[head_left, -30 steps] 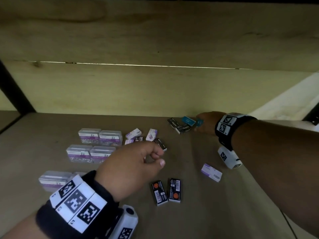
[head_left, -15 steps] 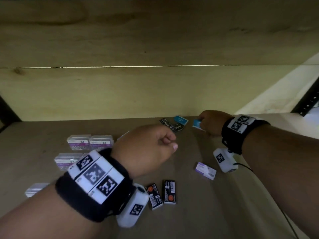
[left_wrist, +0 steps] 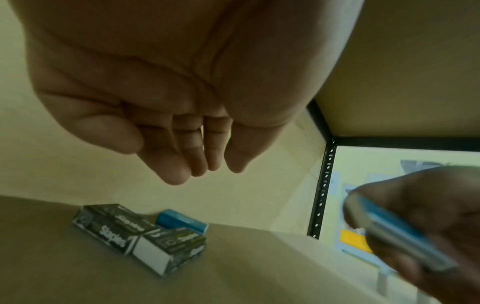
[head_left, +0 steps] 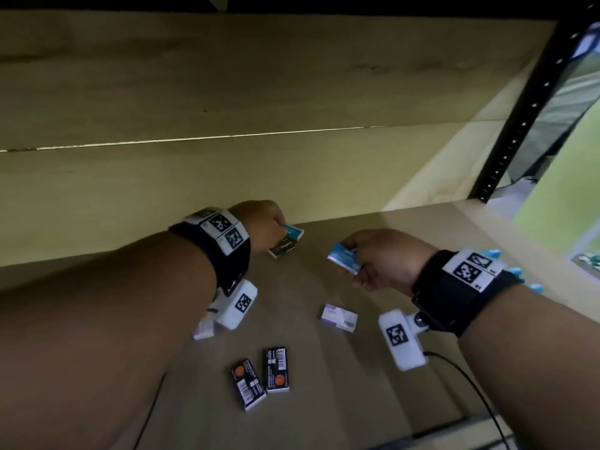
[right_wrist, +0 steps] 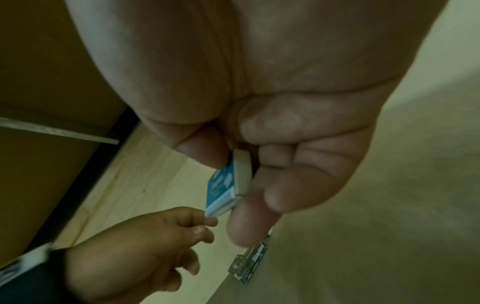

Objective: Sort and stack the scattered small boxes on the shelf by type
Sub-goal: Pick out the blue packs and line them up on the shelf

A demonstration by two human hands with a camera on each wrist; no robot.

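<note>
Blue box [right_wrist: 228, 185] in right grip [right_wrist: 249, 174]

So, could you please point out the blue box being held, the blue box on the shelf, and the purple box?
held blue box [head_left: 344, 262], head view, blue top face.
shelf blue box [head_left: 294, 232], head view, top face.
purple box [head_left: 339, 318], head view, top face.

Head cam looks fwd and down into the shelf [head_left: 324, 401], mid-range. L wrist cam sits close under the palm, facing the shelf's back-right corner. R wrist cam likewise, facing left. All share the black staple boxes [head_left: 283, 249].
</note>
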